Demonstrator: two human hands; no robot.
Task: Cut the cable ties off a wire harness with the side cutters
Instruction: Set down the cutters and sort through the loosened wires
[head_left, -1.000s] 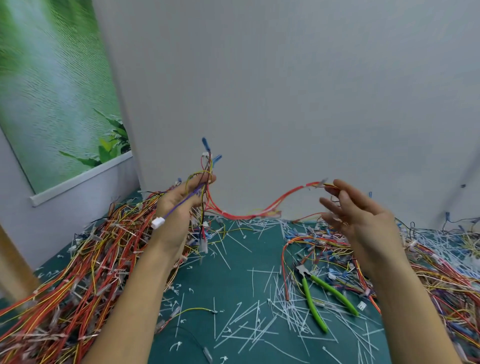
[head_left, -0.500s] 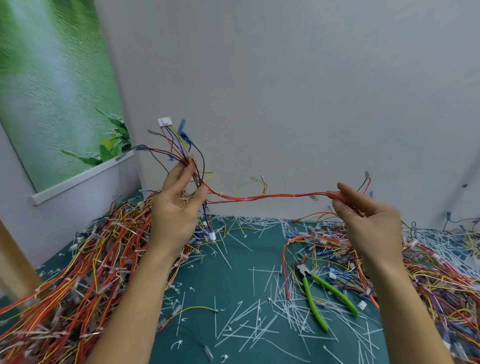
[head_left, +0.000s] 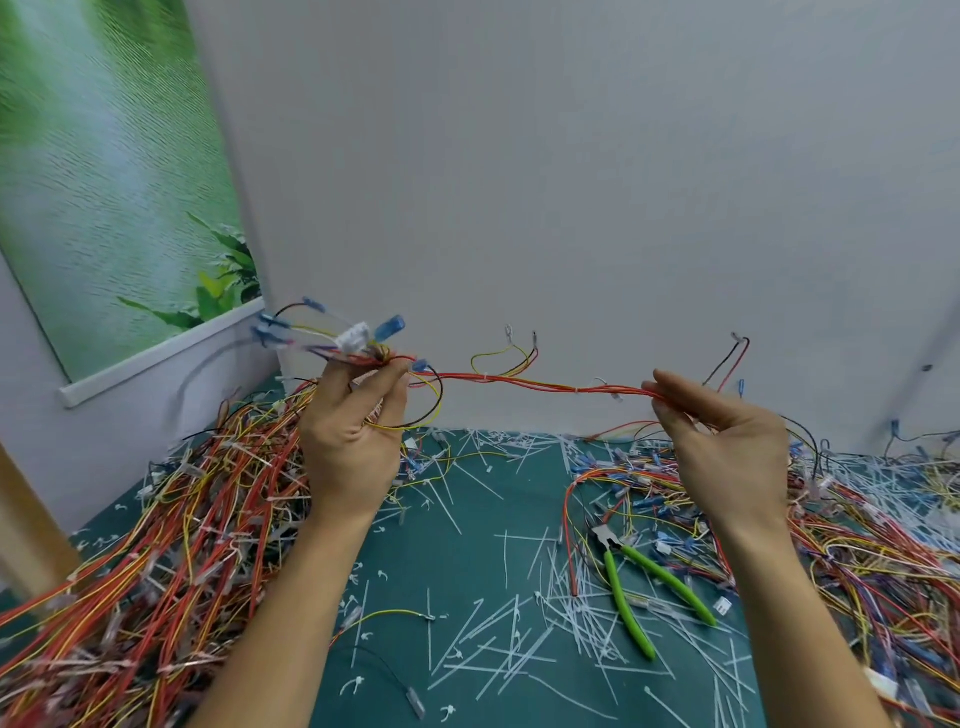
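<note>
A wire harness (head_left: 540, 383) of red, orange and yellow wires is stretched nearly taut in the air between both hands. My left hand (head_left: 353, 431) pinches its left end, where blue terminals and a white connector (head_left: 353, 335) fan out. My right hand (head_left: 722, 441) pinches the right end between thumb and fingertips. Small white cable ties (head_left: 576, 391) still wrap the stretched bundle. The green-handled side cutters (head_left: 639, 587) lie on the green mat below my right hand, jaws pointing away, untouched.
A big heap of tied harnesses (head_left: 156, 545) fills the left of the green mat (head_left: 467, 519). Loose wires (head_left: 857, 545) pile up at the right. Several cut white tie scraps (head_left: 519, 639) litter the middle. A grey wall (head_left: 571, 208) stands close behind.
Both hands have moved apart, pulling the harness from a sagging loop to a nearly straight line. The connector end flipped up and to the left above my left hand.
</note>
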